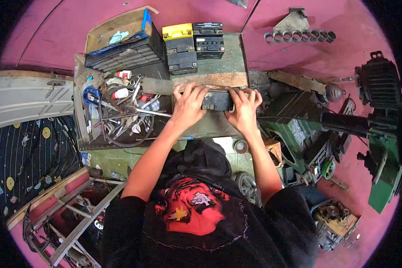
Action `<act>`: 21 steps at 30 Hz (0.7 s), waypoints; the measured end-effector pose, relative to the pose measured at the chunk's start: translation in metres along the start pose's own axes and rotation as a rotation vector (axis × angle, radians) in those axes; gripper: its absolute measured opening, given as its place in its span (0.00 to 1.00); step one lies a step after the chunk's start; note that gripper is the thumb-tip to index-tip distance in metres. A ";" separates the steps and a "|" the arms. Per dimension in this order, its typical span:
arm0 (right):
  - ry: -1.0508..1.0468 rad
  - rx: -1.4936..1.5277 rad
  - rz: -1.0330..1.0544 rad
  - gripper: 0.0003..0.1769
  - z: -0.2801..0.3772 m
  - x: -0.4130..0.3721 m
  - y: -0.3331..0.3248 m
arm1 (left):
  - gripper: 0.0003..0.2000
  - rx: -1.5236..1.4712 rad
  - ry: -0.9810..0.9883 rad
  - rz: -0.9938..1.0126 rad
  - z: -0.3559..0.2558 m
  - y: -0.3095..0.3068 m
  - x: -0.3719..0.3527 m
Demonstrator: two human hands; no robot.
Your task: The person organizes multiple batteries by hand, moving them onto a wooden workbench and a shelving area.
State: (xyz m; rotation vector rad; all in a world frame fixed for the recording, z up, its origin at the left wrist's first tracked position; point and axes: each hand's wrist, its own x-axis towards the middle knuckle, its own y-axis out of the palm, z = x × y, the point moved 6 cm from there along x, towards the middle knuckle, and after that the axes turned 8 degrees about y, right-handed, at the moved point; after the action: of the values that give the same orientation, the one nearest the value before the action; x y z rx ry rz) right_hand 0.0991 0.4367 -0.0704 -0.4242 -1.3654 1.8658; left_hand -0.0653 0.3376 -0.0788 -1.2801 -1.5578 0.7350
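Note:
A dark block-shaped part lies on the workbench between my two hands. My left hand grips its left end, with the fingers bent over the far edge. At its right end, my right hand has its fingers curled over the top and the thumb at the near side. Just beyond the part runs a wooden strip. A flat grey bar reaches from the tool tray toward my left hand. The underside of the part is hidden.
Left of my hands is a tray heaped with wrenches and small bottles. Several batteries stand at the back beside a cardboard box on a black crate. Green machinery stands on the right, a metal frame lower left.

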 end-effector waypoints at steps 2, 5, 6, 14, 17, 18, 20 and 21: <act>-0.007 0.002 0.002 0.45 -0.012 0.021 0.006 | 0.41 0.063 -0.004 0.000 0.010 0.009 0.021; -0.005 0.016 0.037 0.47 -0.026 0.049 0.017 | 0.41 0.122 -0.045 0.026 0.026 0.018 0.048; -0.012 0.024 0.042 0.47 -0.030 0.057 0.021 | 0.41 0.130 -0.053 0.029 0.030 0.020 0.054; -0.045 0.049 0.009 0.45 -0.049 0.103 0.050 | 0.40 0.201 -0.153 0.009 0.056 0.038 0.082; -0.069 0.063 0.017 0.45 -0.050 0.112 0.057 | 0.40 0.237 -0.173 -0.011 0.067 0.043 0.083; -0.077 0.064 0.016 0.45 -0.049 0.115 0.058 | 0.40 0.235 -0.180 -0.006 0.069 0.044 0.083; -0.077 0.069 0.031 0.45 -0.047 0.121 0.060 | 0.40 0.285 -0.188 -0.027 0.073 0.044 0.082; -0.078 0.070 0.038 0.45 -0.046 0.122 0.062 | 0.40 0.282 -0.192 -0.021 0.075 0.045 0.082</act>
State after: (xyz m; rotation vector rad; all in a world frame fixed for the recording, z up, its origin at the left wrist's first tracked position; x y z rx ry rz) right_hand 0.0266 0.5499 -0.1233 -0.3479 -1.3467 1.9735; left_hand -0.1170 0.4362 -0.1214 -1.0075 -1.5513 1.0488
